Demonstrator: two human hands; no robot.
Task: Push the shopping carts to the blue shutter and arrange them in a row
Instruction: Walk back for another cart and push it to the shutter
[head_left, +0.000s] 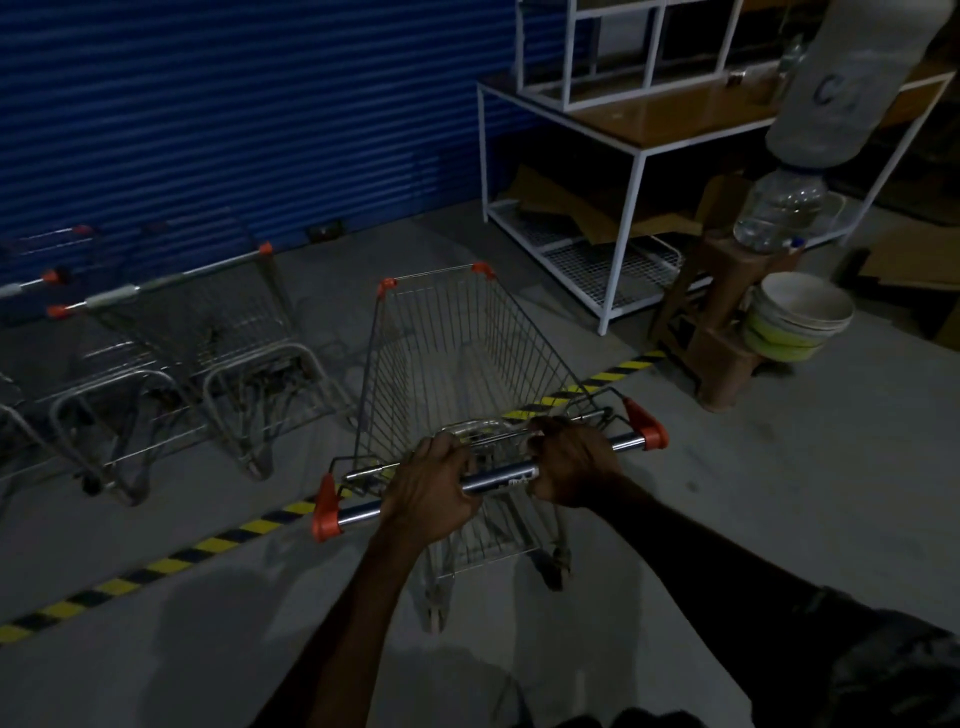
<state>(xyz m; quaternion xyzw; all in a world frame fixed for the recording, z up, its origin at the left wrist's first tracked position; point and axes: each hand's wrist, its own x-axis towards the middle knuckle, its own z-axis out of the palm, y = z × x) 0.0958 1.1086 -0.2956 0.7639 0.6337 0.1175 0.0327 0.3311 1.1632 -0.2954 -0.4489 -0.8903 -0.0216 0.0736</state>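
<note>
Both hands are on the handle bar (498, 480) of one shopping cart (519, 332), which stands at frame centre on the concrete floor (779, 493) with its empty wire basket nosed toward 12 o'clock. The left hand (431, 493) grips the bar left of its middle and the right hand (571, 465) grips it right of its middle, the fingers (545, 428) of each curled fully round the tube; a short bare length of bar shows between them. Orange caps close both bar ends. A yellow-and-black hazard tape (171, 558) crosses the floor from 8 o'clock to 3 o'clock and passes under the cart's rear half. The blue shutter (234, 104) fills the 10 to 12 o'clock sector, well ahead of the basket. At 9 o'clock, parked carts (218, 332) stand side by side close to the shutter; their exact number cannot be told in the dim light. At 1 o'clock stands a white-framed desk (675, 117) with a brown top. At 2 to 3 o'clock a water bottle (779, 210) sits on a brown stool (722, 322), with a pale bucket (797, 317) just beside it.
</note>
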